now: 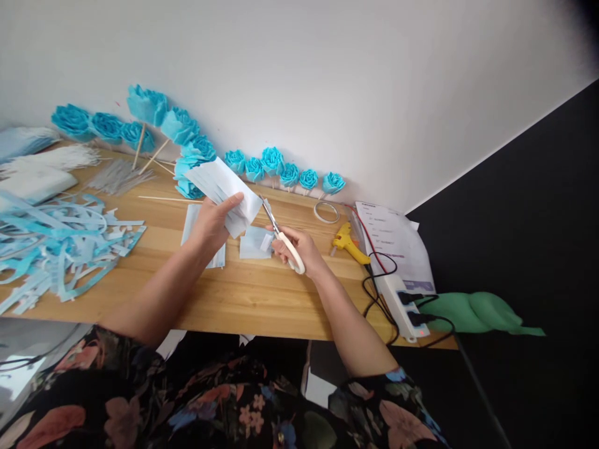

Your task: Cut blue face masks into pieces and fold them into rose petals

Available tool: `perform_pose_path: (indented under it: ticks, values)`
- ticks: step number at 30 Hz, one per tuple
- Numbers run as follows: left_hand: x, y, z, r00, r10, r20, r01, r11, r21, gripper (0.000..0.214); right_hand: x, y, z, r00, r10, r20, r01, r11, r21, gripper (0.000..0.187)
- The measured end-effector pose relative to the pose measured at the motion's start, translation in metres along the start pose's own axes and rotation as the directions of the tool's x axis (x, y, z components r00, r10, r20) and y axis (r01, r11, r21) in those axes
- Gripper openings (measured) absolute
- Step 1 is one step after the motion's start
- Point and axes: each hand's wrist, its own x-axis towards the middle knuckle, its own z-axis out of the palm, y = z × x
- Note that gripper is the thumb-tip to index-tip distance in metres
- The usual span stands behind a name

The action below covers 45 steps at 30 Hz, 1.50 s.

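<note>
My left hand [213, 223] is closed around a white sheet [224, 187] with slits cut into it, holding it tilted above the wooden table [243, 299]. My right hand [299, 249] grips white-handled scissors [278, 232], whose blades are parted at the sheet's right edge. Beneath the hands lie pale blue cut pieces [255, 243] and another flat sheet [191, 224].
Blue paper roses [281, 168] on sticks line the wall. A heap of blue and white scraps [60, 243] covers the left. At right are a tape ring [326, 212], a yellow glue gun [349, 242], a power strip [402, 305] with cables and a printed sheet [393, 240].
</note>
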Motion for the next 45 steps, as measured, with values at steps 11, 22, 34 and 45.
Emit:
perform_pose_path:
  ticks: [11, 22, 34, 45]
  values:
    - [0.020, 0.008, -0.016, 0.981, 0.116, -0.158, -0.124, 0.991, -0.045, 0.035, -0.014, -0.011, -0.037, 0.807, -0.149, 0.571, 0.078, 0.986, 0.146, 0.067]
    - [-0.027, -0.013, 0.007, 0.839, -0.370, 0.398, 0.221, 0.901, 0.373, 0.034, 0.007, -0.002, -0.026, 0.960, -0.190, -0.206, 0.212, 0.973, 0.091, 0.080]
    - [-0.021, -0.013, 0.001, 0.680, -0.460, 0.570, 0.035, 0.798, 0.602, 0.027, 0.011, 0.003, -0.033, 0.799, -0.265, -0.540, 0.314, 0.949, -0.001, 0.056]
    - [-0.026, -0.016, 0.006, 0.769, -0.412, 0.489, 0.112, 0.840, 0.532, 0.035, 0.006, -0.001, -0.016, 0.866, -0.236, -0.440, 0.269, 0.963, 0.011, 0.055]
